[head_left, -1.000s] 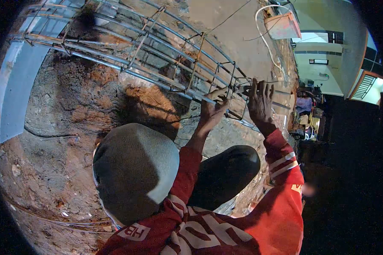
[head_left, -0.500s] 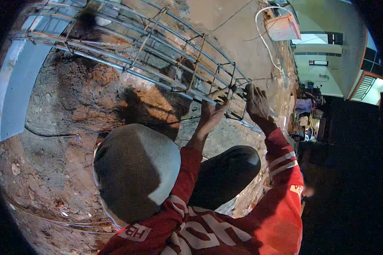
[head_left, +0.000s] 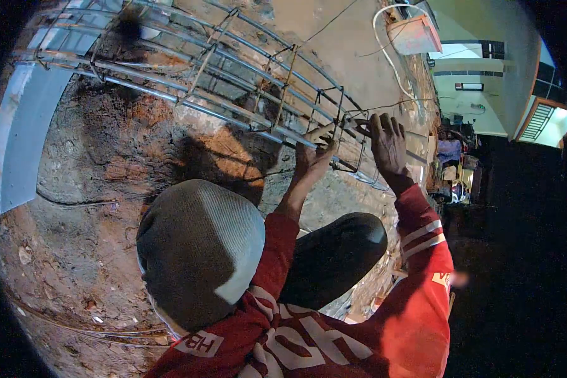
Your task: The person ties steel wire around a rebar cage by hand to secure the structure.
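Observation:
A long cage of thin steel bars and square stirrups (head_left: 280,107) runs from the upper left to the middle. At its right end my left hand (head_left: 312,160) is closed around a lower bar beside the end stirrup (head_left: 340,129). Just right of that stirrup, my right hand (head_left: 389,148) has its fingers curled by a small dark metal object (head_left: 361,126), whose shape is partly hidden. Thin wire stretches past both hands.
Beneath the cage's left end stands a pale grey block (head_left: 25,132). Rough brown ground (head_left: 101,246) lies below. A reddish container (head_left: 416,34) with a white hose is at upper right. Rounded grey ribbed fabric (head_left: 201,246) fills the lower left; a dark knee (head_left: 343,261) is between my arms.
My right hand has shifted slightly right, away from my left hand, and its fingers look less tightly curled. My left hand remains at the cage end. The whole view has tilted a little.

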A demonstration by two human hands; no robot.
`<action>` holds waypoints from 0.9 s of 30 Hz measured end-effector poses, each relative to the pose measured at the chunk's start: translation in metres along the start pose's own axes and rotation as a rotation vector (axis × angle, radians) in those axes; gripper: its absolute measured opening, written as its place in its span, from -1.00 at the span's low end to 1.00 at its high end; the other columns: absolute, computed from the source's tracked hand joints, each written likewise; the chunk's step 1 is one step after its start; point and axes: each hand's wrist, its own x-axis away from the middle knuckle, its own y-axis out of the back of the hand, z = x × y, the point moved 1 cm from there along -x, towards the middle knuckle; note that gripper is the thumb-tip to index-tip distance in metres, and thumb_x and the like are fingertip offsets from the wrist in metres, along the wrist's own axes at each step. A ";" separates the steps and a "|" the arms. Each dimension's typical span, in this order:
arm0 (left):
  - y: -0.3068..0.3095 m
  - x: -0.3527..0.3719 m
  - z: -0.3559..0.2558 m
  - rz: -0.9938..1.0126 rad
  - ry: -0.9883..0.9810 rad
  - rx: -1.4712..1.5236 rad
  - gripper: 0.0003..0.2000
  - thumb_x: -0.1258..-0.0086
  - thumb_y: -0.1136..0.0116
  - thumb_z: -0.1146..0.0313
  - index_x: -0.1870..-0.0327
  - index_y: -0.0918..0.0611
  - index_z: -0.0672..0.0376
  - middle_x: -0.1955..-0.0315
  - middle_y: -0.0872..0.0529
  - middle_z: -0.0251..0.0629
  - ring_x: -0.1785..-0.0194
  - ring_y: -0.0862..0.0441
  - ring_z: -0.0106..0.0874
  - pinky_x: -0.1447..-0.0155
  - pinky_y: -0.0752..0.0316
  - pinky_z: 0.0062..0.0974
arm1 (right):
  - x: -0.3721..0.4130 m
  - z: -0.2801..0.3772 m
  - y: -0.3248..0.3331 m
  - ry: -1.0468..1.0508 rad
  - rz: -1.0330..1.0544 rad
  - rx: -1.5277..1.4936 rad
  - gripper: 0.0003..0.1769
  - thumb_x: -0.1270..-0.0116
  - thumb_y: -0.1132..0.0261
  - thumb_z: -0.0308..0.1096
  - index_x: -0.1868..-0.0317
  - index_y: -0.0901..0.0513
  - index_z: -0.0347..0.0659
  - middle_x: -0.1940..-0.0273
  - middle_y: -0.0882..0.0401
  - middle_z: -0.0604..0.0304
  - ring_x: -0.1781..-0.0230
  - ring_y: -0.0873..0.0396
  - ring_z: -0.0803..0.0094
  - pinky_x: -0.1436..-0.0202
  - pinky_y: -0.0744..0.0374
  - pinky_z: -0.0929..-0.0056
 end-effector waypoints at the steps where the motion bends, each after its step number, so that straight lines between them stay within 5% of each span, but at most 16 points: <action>1: 0.001 0.003 -0.007 -0.032 -0.001 -0.053 -0.62 -0.22 -0.26 0.60 -0.10 -0.65 0.19 0.29 -0.69 -0.25 0.22 -0.59 -0.52 0.17 -0.56 -0.58 | -0.003 -0.005 0.001 0.061 -0.032 0.049 -0.73 -0.26 -0.17 -0.40 0.04 -0.46 -0.28 0.14 -0.49 0.00 0.14 -0.50 0.03 0.08 -0.46 0.07; 5: 0.001 0.002 0.003 0.006 0.062 0.114 -0.61 -0.23 -0.25 0.61 -0.12 -0.64 0.20 0.31 -0.69 -0.21 0.23 -0.60 -0.55 0.18 -0.56 -0.60 | -0.009 -0.030 0.019 -0.016 0.349 -0.122 -0.67 -0.32 -0.22 -0.33 -0.04 -0.47 -0.29 0.14 -0.52 0.02 0.24 -0.59 0.06 0.31 -0.55 0.17; 8: 0.002 0.000 0.007 0.058 0.036 0.045 -0.62 -0.24 -0.24 0.61 -0.12 -0.63 0.23 0.31 -0.68 -0.21 0.24 -0.60 -0.56 0.19 -0.57 -0.60 | -0.003 -0.034 0.030 0.217 0.251 0.018 -0.63 -0.29 -0.24 -0.31 -0.05 -0.46 -0.30 0.10 -0.53 -0.03 0.16 -0.59 0.05 0.20 -0.56 0.15; 9: 0.001 -0.001 0.008 0.101 0.175 0.084 -0.61 -0.24 -0.24 0.61 -0.13 -0.62 0.25 0.32 -0.68 -0.24 0.26 -0.59 -0.56 0.20 -0.57 -0.61 | 0.009 -0.049 0.011 0.176 0.214 -0.018 -0.57 -0.38 -0.16 -0.23 -0.19 -0.44 -0.23 -0.05 -0.52 -0.14 -0.04 -0.52 -0.08 -0.08 -0.46 -0.06; 12: -0.002 0.002 0.010 0.020 0.090 0.050 -0.61 -0.23 -0.24 0.59 -0.12 -0.62 0.27 0.33 -0.69 -0.25 0.26 -0.59 -0.55 0.21 -0.56 -0.60 | 0.006 -0.044 0.009 0.210 0.055 -0.045 -0.58 -0.37 -0.16 -0.27 -0.19 -0.44 -0.23 -0.03 -0.51 -0.17 -0.02 -0.51 -0.10 -0.09 -0.42 -0.08; 16: 0.002 -0.002 0.011 -0.011 -0.094 -0.001 -0.62 -0.19 -0.27 0.58 -0.08 -0.64 0.32 0.33 -0.69 -0.24 0.25 -0.59 -0.54 0.21 -0.55 -0.57 | -0.006 -0.022 0.020 0.209 0.115 0.110 -0.61 -0.31 -0.10 -0.38 -0.11 -0.44 -0.39 -0.03 -0.46 -0.17 -0.08 -0.45 -0.04 -0.13 -0.38 0.03; 17: 0.003 0.000 0.012 0.033 0.010 0.006 -0.59 -0.14 -0.29 0.57 -0.09 -0.63 0.32 0.32 -0.70 -0.22 0.25 -0.60 -0.50 0.20 -0.55 -0.51 | -0.007 -0.019 0.026 0.105 0.298 0.150 -0.62 -0.27 -0.10 -0.40 -0.07 -0.45 -0.41 -0.08 -0.43 -0.17 -0.13 -0.42 -0.01 -0.20 -0.34 0.04; 20: -0.004 0.004 0.013 -0.056 0.107 0.127 -0.57 -0.11 -0.28 0.60 -0.09 -0.63 0.31 0.32 -0.70 -0.22 0.25 -0.59 -0.53 0.20 -0.54 -0.50 | -0.003 -0.017 0.025 0.152 0.170 0.265 -0.63 -0.30 -0.10 -0.39 -0.09 -0.46 -0.37 -0.12 -0.43 -0.15 -0.16 -0.42 0.01 -0.26 -0.32 0.02; 23: 0.000 0.003 0.011 -0.025 -0.040 0.003 -0.58 -0.12 -0.25 0.64 -0.09 -0.62 0.32 0.32 -0.69 -0.25 0.24 -0.59 -0.58 0.21 -0.54 -0.56 | 0.001 -0.009 0.022 0.137 0.208 0.298 -0.63 -0.34 -0.08 -0.36 -0.10 -0.46 -0.35 -0.17 -0.42 -0.11 -0.21 -0.38 0.05 -0.32 -0.28 -0.03; 27: -0.002 0.000 0.012 0.035 0.087 0.116 -0.59 -0.13 -0.23 0.66 -0.08 -0.63 0.32 0.32 -0.69 -0.25 0.24 -0.60 -0.57 0.20 -0.54 -0.58 | -0.004 -0.001 0.021 0.107 0.299 0.274 -0.61 -0.33 -0.09 -0.33 -0.12 -0.46 -0.34 -0.17 -0.42 -0.10 -0.23 -0.37 0.05 -0.31 -0.29 -0.02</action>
